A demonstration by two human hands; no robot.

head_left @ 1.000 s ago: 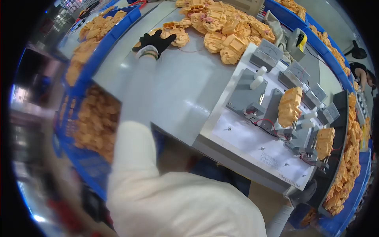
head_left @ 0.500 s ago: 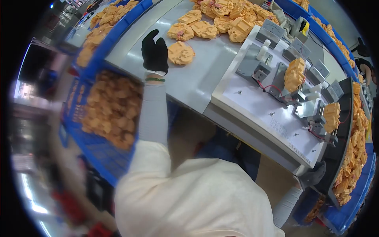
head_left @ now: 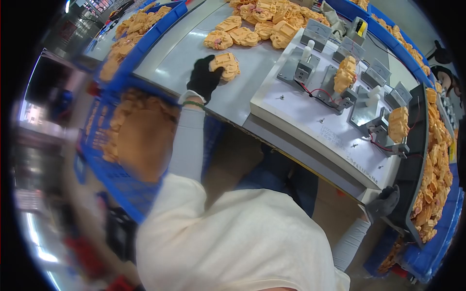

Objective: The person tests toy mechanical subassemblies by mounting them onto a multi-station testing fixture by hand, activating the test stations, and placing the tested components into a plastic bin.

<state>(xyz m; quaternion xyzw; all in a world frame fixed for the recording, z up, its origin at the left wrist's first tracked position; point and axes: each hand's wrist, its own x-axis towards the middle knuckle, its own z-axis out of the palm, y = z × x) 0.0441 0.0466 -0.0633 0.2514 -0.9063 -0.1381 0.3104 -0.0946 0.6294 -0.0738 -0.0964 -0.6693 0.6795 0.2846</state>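
Observation:
My left hand (head_left: 206, 76), in a black glove, has its thumb and fingers around the left edge of a single orange plastic part (head_left: 226, 66) on the grey tabletop (head_left: 177, 63). Beyond it lie several loose orange parts (head_left: 244, 36). My right hand (head_left: 383, 202), in a grey glove, rests by the near right corner of the white test fixture (head_left: 310, 121), beside the black tray; its fingers look apart and nothing shows in them. On the fixture, one orange part (head_left: 345, 74) stands in a middle station and another (head_left: 398, 124) in the right station.
A blue crate (head_left: 131, 186) of orange parts stands below the table's left edge. Blue bins (head_left: 145, 44) line the far left, and a black tray (head_left: 416, 160) borders the fixture. Analog meters (head_left: 315, 34) stand along its back. Another person's arm (head_left: 444, 77) shows far right.
My left hand has moved from beside the single orange part onto its edge and closed on it. An orange blur now shows over the blue crate. My right hand has come into fuller view.

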